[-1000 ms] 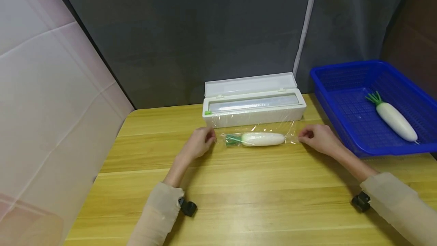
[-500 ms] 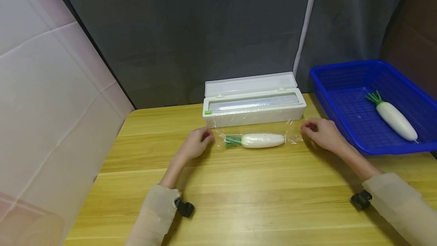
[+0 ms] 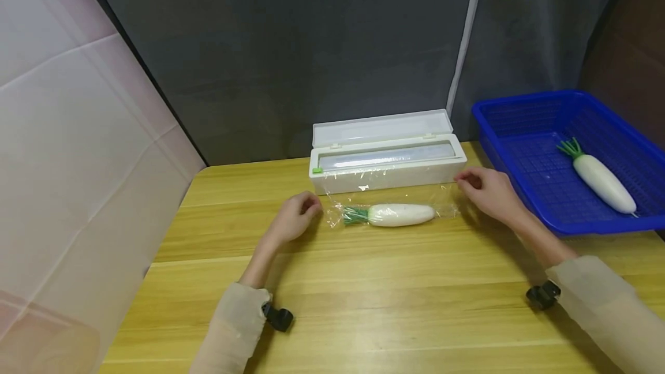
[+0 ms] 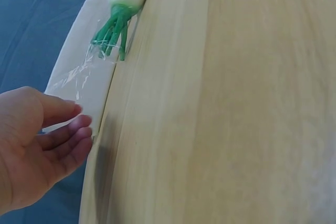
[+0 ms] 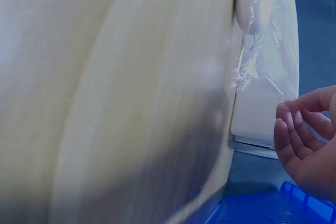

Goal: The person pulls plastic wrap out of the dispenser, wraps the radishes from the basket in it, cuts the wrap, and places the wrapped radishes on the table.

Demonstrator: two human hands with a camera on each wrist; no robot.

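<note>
A white radish [image 3: 402, 214] with green stems lies on the table under clear cling film [image 3: 335, 212], which runs back to a white dispenser box [image 3: 387, 179]. My left hand [image 3: 293, 218] is just left of the film's edge. Its fingers are loosely bent, with a gap between thumb and fingertips [image 4: 84, 124] and nothing between them. Near the box's front right corner is my right hand [image 3: 490, 189], fingers bent towards the thumb. In the right wrist view this hand [image 5: 310, 135] is beside the film, with no film plainly visible between its fingertips.
The dispenser's lid [image 3: 381, 127] stands raised at the back, and a green slider [image 3: 317, 171] sits at its left end. To the right is a blue basket [image 3: 519, 201] holding another radish [image 3: 605, 182]. A grey curtain [image 3: 286, 62] closes off the back.
My left hand has drawn slightly left, off the film's edge. My right hand has moved back towards the box from the film's right end, and the film now lies looser around the radish.
</note>
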